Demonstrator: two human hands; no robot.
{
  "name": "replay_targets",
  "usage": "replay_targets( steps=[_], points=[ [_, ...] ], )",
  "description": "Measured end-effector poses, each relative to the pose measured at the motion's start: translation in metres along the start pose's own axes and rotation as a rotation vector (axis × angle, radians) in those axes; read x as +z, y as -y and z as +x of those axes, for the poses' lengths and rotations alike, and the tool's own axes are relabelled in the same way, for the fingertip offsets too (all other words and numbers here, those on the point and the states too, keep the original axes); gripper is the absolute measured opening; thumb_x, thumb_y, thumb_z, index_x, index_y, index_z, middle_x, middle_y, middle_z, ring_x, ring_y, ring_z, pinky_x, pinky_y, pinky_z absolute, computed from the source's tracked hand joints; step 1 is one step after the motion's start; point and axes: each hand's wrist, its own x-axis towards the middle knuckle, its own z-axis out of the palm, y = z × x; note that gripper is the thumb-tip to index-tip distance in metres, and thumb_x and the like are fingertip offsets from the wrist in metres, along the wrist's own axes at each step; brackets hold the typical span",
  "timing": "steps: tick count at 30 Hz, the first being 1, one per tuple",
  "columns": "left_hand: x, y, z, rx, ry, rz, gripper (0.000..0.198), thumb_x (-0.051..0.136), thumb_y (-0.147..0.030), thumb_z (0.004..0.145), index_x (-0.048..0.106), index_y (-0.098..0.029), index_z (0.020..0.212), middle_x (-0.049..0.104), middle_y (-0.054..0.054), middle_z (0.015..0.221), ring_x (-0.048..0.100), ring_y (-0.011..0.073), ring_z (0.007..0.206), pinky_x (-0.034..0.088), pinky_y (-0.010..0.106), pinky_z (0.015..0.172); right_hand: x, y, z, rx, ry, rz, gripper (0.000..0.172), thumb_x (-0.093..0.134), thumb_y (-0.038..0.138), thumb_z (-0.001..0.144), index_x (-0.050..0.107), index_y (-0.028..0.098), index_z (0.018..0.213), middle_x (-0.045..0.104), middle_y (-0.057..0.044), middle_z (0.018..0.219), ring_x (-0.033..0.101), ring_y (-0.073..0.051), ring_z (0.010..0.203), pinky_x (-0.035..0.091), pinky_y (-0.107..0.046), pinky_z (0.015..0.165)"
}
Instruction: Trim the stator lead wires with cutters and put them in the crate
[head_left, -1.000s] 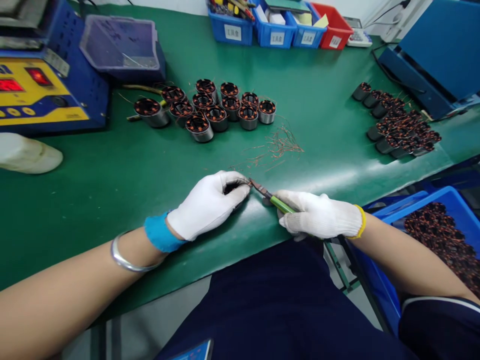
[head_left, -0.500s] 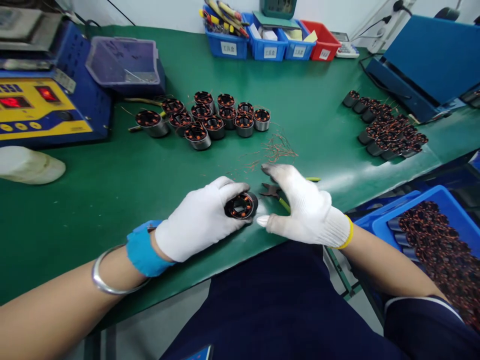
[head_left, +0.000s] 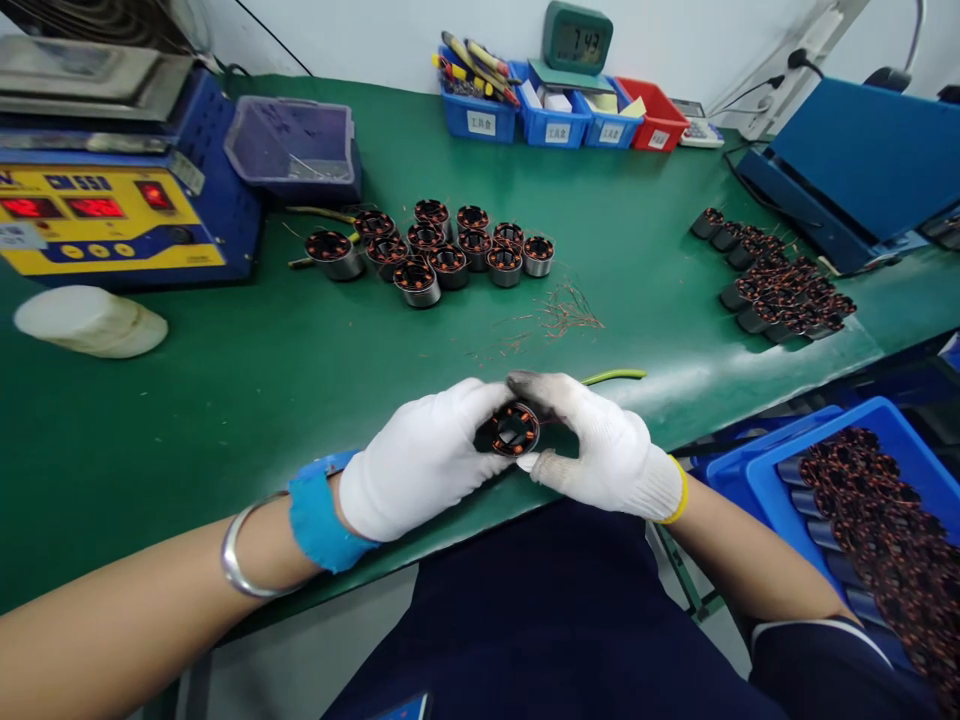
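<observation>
A motor stator, a dark ring with copper windings inside, is held just above the near edge of the green bench. My left hand, in a white glove, grips it from the left with thumb and fingers around its side. From the right, my gloved right hand closes on the same stator, with its darkened fingertips at the far side and the thumb at the near side. The green handle of a pair of cutters pokes out beyond my right hand, which hides the rest of the tool.
Several stators stand behind my hands, beside copper wire scraps. More stators sit at right, and others fill a blue crate. A yellow-fronted soldering station, white bottle and purple bin are at left.
My right hand has moved in from beside the stator and now touches it. The stator has shifted slightly right with my left hand. The view has tilted up a little.
</observation>
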Motion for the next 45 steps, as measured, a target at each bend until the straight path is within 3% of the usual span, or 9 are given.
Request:
replay_targets(
  steps=[4,8,14,19,22,30,35,40,45],
  points=[
    [-0.003,-0.003,-0.001,0.037,0.091,-0.042,0.031,0.058,-0.031,0.084,0.06,-0.021,0.113,0.069,0.005,0.1,0.065,0.0194,0.086,0.049,0.03,0.074,0.003,-0.001,-0.005,0.143,0.009,0.072,0.067,0.074,0.026,0.071,0.048,0.022,0.133,0.057,-0.009,0.119,0.062,-0.022,0.106,0.055,-0.039,0.09],
    [-0.008,-0.011,0.003,-0.209,0.121,-0.188,0.019,0.065,-0.035,0.077,0.064,-0.019,0.087,0.066,0.0,0.077,0.06,0.0152,0.068,0.046,0.026,0.063,0.005,-0.008,-0.011,0.103,-0.093,0.084,0.06,0.077,0.033,0.071,0.054,0.024,0.125,0.054,-0.009,0.114,0.06,-0.023,0.105,0.054,-0.041,0.089],
    [-0.028,-0.008,0.01,-0.252,0.637,-0.719,0.028,0.06,-0.035,0.076,0.048,-0.018,0.057,0.043,-0.005,0.051,0.037,0.0083,0.049,0.033,0.022,0.047,0.008,-0.014,-0.019,-0.022,-0.246,0.039,0.065,0.077,0.033,0.072,0.049,0.027,0.13,0.052,-0.009,0.114,0.057,-0.025,0.109,0.053,-0.045,0.091],
    [-0.024,0.001,0.011,-0.237,0.277,-0.745,0.023,0.059,-0.04,0.075,0.053,-0.018,0.079,0.053,-0.002,0.067,0.044,0.0116,0.058,0.039,0.024,0.052,0.009,-0.011,-0.019,-0.042,-0.29,0.033,0.066,0.076,0.031,0.073,0.045,0.029,0.131,0.052,-0.009,0.116,0.057,-0.025,0.109,0.053,-0.047,0.092],
    [-0.011,-0.001,0.011,-0.214,0.269,-0.762,0.033,0.051,-0.049,0.085,0.054,-0.018,0.094,0.057,0.0,0.078,0.05,0.013,0.066,0.045,0.025,0.06,0.01,-0.01,-0.02,-0.071,-0.28,0.012,0.066,0.077,0.032,0.072,0.046,0.03,0.131,0.052,-0.009,0.117,0.056,-0.026,0.112,0.053,-0.047,0.093],
    [-0.02,-0.008,0.009,-0.358,0.249,-1.117,0.031,0.058,-0.043,0.083,0.052,-0.018,0.066,0.053,-0.001,0.057,0.047,0.0113,0.047,0.04,0.026,0.047,0.012,-0.012,-0.022,-0.071,-0.282,0.077,0.068,0.077,0.031,0.072,0.045,0.029,0.131,0.053,-0.009,0.117,0.056,-0.026,0.112,0.052,-0.048,0.094],
    [-0.017,0.0,0.009,-0.327,-0.045,-1.069,0.023,0.058,-0.041,0.08,0.055,-0.019,0.075,0.056,-0.001,0.062,0.049,0.0119,0.051,0.038,0.024,0.044,0.013,-0.011,-0.022,-0.083,-0.273,-0.001,0.065,0.075,0.032,0.073,0.044,0.03,0.131,0.053,-0.009,0.116,0.057,-0.026,0.111,0.053,-0.049,0.093],
    [-0.016,-0.012,0.007,-0.268,0.141,-0.739,0.024,0.06,-0.03,0.078,0.052,-0.018,0.06,0.045,-0.005,0.054,0.04,0.0077,0.05,0.036,0.021,0.047,0.012,-0.01,-0.021,-0.116,-0.251,-0.055,0.067,0.076,0.032,0.073,0.044,0.03,0.132,0.054,-0.009,0.114,0.057,-0.026,0.109,0.053,-0.048,0.092],
    [-0.026,-0.009,0.008,-0.401,-0.35,-0.915,0.026,0.061,-0.037,0.078,0.054,-0.019,0.06,0.05,-0.004,0.051,0.043,0.0094,0.042,0.032,0.022,0.037,0.009,-0.01,-0.023,0.007,-0.316,0.001,0.063,0.075,0.031,0.073,0.045,0.029,0.128,0.055,-0.009,0.115,0.058,-0.026,0.109,0.054,-0.048,0.091]
  ],
)
